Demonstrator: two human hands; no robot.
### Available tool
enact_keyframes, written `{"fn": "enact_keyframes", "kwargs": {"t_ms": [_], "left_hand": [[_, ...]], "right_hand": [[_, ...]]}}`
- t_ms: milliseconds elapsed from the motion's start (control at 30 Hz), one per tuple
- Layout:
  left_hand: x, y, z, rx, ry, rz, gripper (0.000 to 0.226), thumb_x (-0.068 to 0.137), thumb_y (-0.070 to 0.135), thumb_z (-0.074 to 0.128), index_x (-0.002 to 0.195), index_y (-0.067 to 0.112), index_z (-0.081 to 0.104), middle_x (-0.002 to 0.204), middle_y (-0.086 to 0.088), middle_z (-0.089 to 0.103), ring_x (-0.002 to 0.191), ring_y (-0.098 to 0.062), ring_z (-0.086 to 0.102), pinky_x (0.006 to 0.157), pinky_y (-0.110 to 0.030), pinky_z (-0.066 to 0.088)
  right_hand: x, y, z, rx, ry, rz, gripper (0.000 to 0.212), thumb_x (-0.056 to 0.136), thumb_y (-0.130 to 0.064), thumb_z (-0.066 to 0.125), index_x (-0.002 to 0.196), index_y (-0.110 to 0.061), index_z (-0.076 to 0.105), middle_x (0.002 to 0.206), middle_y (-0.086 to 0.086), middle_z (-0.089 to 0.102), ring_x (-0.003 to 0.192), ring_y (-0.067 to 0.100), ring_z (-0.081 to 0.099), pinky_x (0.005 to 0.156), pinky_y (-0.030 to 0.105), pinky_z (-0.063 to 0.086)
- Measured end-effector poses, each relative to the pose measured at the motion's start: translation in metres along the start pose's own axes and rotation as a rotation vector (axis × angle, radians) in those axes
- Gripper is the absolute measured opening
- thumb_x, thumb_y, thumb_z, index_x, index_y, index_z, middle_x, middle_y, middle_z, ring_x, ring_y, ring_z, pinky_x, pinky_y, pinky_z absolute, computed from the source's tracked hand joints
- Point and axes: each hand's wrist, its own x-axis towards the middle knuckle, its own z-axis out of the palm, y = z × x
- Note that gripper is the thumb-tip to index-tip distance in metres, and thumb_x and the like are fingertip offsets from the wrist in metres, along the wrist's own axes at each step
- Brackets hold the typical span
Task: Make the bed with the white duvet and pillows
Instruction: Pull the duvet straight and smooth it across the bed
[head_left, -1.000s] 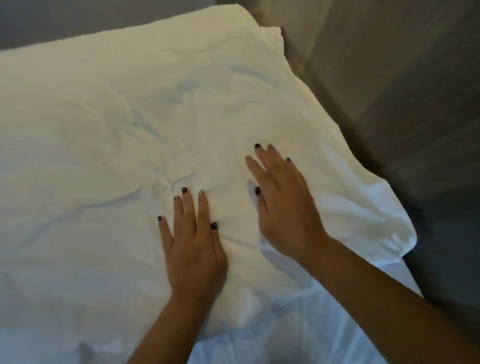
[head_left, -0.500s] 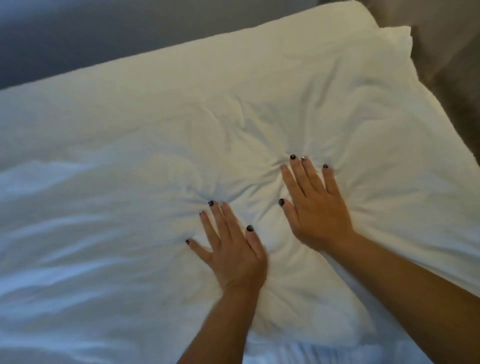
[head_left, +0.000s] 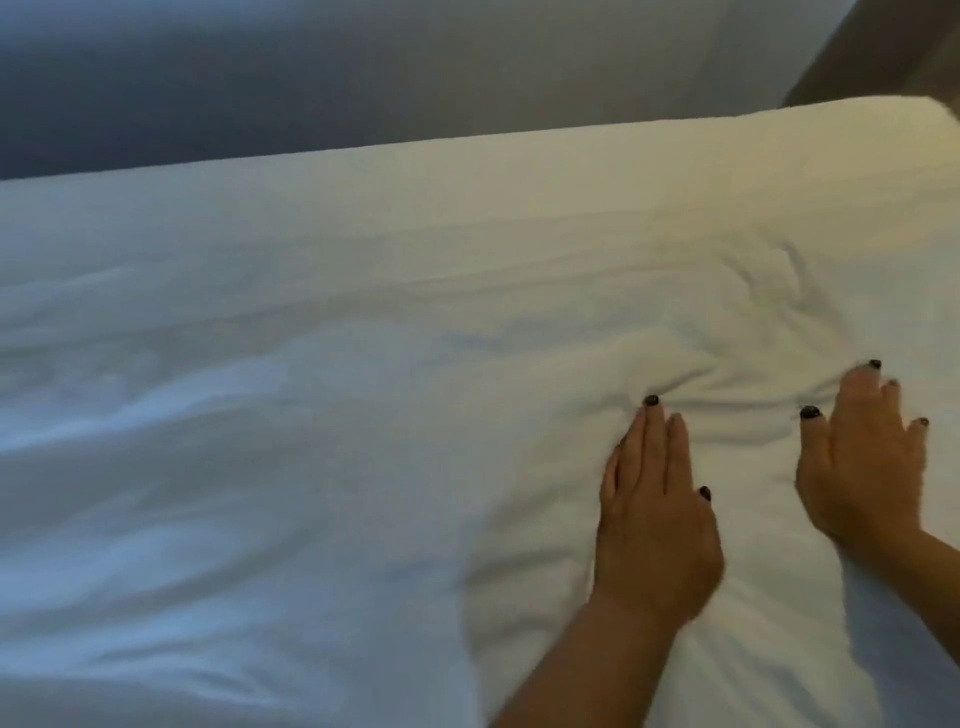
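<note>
A white pillow (head_left: 701, 249) lies across the right half of the view, creased where I press it. My left hand (head_left: 654, 509) rests flat on its lower middle with straight fingers held together. My right hand (head_left: 862, 467) lies flat on the pillow a hand's width to the right, fingers spread and slightly blurred. More white bedding (head_left: 208, 441), a second pillow or the duvet, I cannot tell which, fills the left half beside the pillow.
A dark grey headboard or wall (head_left: 363, 67) runs along the top behind the bedding. A brown surface (head_left: 904, 47) shows at the top right corner, past the pillow's far right end.
The view has swung left, so both hands now sit at the right of the frame. Both hands stay flat on the pillow, and the creases between them have smoothed somewhat.
</note>
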Motion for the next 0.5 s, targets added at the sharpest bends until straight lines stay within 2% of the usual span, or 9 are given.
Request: {"fn": "enact_keyframes", "kwargs": {"t_ms": [100, 233, 333, 400, 433, 500], "left_hand": [[0.005, -0.101, -0.05, 0.059, 0.003, 0.045, 0.06, 0.094, 0.034, 0.046, 0.15, 0.013, 0.039, 0.161, -0.012, 0.024, 0.15, -0.024, 0.019, 0.121, -0.041, 0.015], [-0.003, -0.211, -0.118, 0.176, -0.045, -0.019, 0.065, 0.099, 0.047, 0.034, 0.154, 0.014, 0.028, 0.163, -0.01, 0.017, 0.151, -0.023, 0.012, 0.12, -0.045, 0.017], [0.012, -0.259, -0.167, 0.095, 0.068, -0.149, 0.069, 0.101, 0.052, 0.019, 0.156, 0.011, 0.014, 0.164, -0.011, 0.01, 0.152, -0.023, 0.008, 0.119, -0.04, 0.012], [0.038, -0.29, -0.2, 0.071, 0.13, -0.249, 0.066, 0.1, 0.047, 0.018, 0.156, 0.013, 0.018, 0.163, -0.008, 0.015, 0.151, -0.022, 0.012, 0.118, -0.041, 0.012], [0.053, -0.31, -0.215, 0.114, 0.122, -0.3, 0.061, 0.101, 0.044, 0.019, 0.155, 0.015, 0.024, 0.161, -0.007, 0.023, 0.149, -0.022, 0.018, 0.117, -0.043, 0.015], [0.08, -0.356, -0.241, 0.189, 0.025, -0.419, 0.047, 0.102, 0.035, 0.029, 0.143, 0.019, 0.046, 0.146, -0.006, 0.048, 0.138, -0.025, 0.04, 0.11, -0.044, 0.029]], "right_hand": [[-0.016, -0.099, 0.015, 0.064, 0.042, -0.034, 0.07, 0.097, -0.045, 0.017, 0.153, -0.004, 0.01, 0.161, 0.017, 0.011, 0.147, 0.038, 0.012, 0.116, 0.061, 0.011], [-0.035, -0.233, 0.035, 0.047, -0.043, -0.39, 0.071, 0.097, -0.049, 0.023, 0.154, -0.009, 0.014, 0.162, 0.014, 0.009, 0.148, 0.034, 0.01, 0.116, 0.057, 0.011], [-0.034, -0.322, 0.04, 0.151, -0.071, -0.606, 0.067, 0.096, -0.049, 0.026, 0.152, -0.012, 0.025, 0.162, 0.012, 0.008, 0.149, 0.03, 0.008, 0.116, 0.054, 0.008], [-0.019, -0.374, 0.036, 0.254, -0.024, -0.6, 0.057, 0.097, -0.043, 0.03, 0.147, -0.016, 0.038, 0.16, 0.011, 0.019, 0.148, 0.029, 0.015, 0.116, 0.049, 0.009], [-0.008, -0.396, 0.034, 0.284, -0.04, -0.567, 0.051, 0.098, -0.039, 0.033, 0.14, -0.017, 0.048, 0.156, 0.01, 0.03, 0.146, 0.028, 0.024, 0.115, 0.046, 0.015], [0.022, -0.43, 0.031, 0.293, -0.221, -0.53, 0.036, 0.099, -0.034, 0.041, 0.117, -0.015, 0.065, 0.132, 0.011, 0.058, 0.126, 0.03, 0.049, 0.104, 0.04, 0.037]]}}
